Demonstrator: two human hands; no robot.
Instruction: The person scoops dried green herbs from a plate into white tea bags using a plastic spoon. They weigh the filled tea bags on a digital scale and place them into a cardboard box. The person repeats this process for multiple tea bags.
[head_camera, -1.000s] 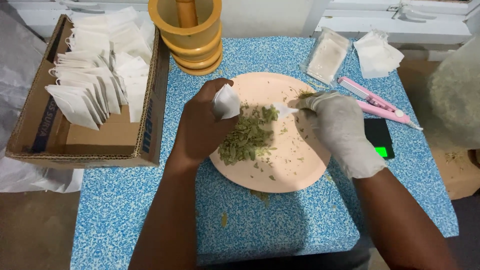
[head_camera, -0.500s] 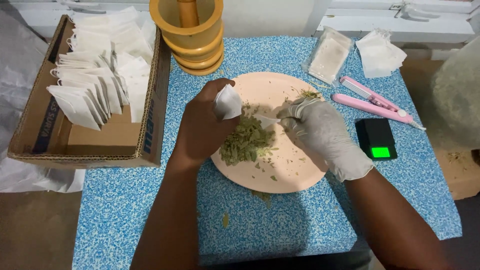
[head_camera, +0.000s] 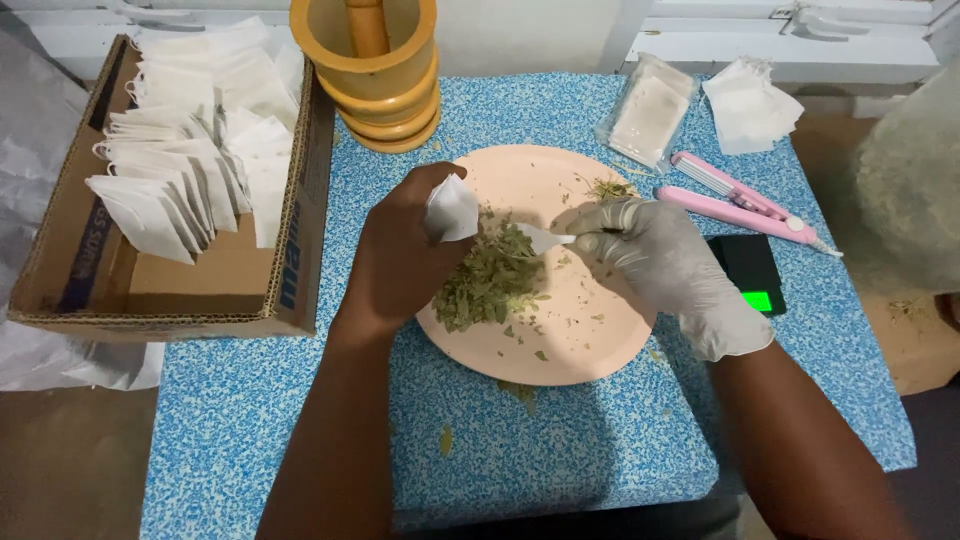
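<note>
On the blue speckled table (head_camera: 560, 440), the bare left hand (head_camera: 405, 262) pinches a small white paper sachet (head_camera: 452, 208) over the round pink plate (head_camera: 590, 345) of dried green herbs (head_camera: 488, 282). The gloved right hand (head_camera: 660, 270) grips a small white spoon (head_camera: 545, 238) touching the heap. Beyond stand a yellow wooden mortar (head_camera: 385, 75) and a cardboard box of white sachets (head_camera: 190, 170).

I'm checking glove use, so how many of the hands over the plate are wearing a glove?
1: the right hand, holding a small white spoon over the dried herbs. The left hand, bare, holds a white sachet.
</note>
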